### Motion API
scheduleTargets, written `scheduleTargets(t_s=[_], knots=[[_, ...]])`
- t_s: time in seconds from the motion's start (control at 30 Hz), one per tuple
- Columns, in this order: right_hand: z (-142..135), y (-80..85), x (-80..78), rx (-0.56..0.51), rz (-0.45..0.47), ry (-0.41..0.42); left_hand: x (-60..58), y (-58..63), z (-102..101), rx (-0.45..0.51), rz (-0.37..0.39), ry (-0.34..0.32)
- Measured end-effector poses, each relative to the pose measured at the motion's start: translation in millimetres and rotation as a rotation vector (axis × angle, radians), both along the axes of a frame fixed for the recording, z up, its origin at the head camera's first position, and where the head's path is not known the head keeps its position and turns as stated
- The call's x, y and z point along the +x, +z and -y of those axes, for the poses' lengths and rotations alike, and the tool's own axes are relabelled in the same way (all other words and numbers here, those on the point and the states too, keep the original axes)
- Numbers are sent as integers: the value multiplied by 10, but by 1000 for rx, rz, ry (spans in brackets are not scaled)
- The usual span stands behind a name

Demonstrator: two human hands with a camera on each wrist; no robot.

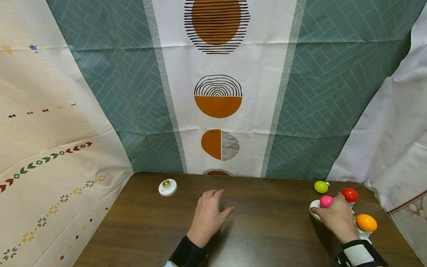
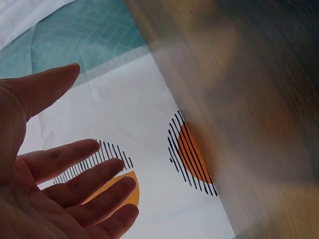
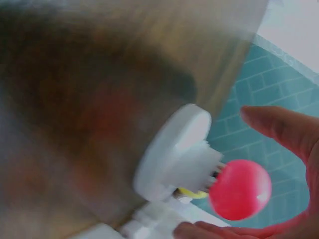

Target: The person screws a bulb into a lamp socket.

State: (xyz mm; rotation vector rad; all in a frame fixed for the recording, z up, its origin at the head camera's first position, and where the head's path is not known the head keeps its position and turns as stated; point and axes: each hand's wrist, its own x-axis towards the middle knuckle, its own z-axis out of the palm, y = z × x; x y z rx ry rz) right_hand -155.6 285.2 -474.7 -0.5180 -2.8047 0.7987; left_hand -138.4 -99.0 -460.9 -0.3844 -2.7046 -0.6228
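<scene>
- One teal-and-white cloth [image 1: 227,63] hung behind the table [image 1: 260,222], with four round orange-and-black designs showing.
- The table was one brown wooden top.
- Two hands were out over it. The left hand [image 1: 209,215] was wide and free near the middle; the right hand [image 1: 337,217] was wide too, thumb and fingers spread about the pink bulb [image 1: 326,201]. I couldn't tell whether they touched it.
- Two black wristbands [image 1: 189,252], one per arm.
- One white holder [image 1: 167,188] stood alone at the back left; another was under the pink bulb, at the right.
- Four bulbs, all at the right: the pink, a red bulb [image 1: 349,194] and an orange bulb [image 1: 366,222] above white pieces I couldn't count, and a lime-green bulb [image 1: 321,187] on its side behind.
</scene>
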Motion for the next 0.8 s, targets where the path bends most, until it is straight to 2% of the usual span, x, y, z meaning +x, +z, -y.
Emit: scheduleTargets(t_s=[0.1,0.17,0.27,0.33,0.43,0.53,0.8], knots=[[38,95,8,30,-72,51,-6,13,6,11,-2,3],[96,162,19,53,-155,103,-8,21,9,23,-3,7],[232,271,40,82,-268,208,-8,33,8,51,-3,15],[343,336,53,93,-306,294,-9,37,8,68,-8,19],[493,403,63,95,-296,404,-15,37,9,81,-19,21],[609,417,68,89,-264,475,-14,28,11,78,-27,21],[705,253,59,107,-221,608,-19,-18,81,69,17,43]])
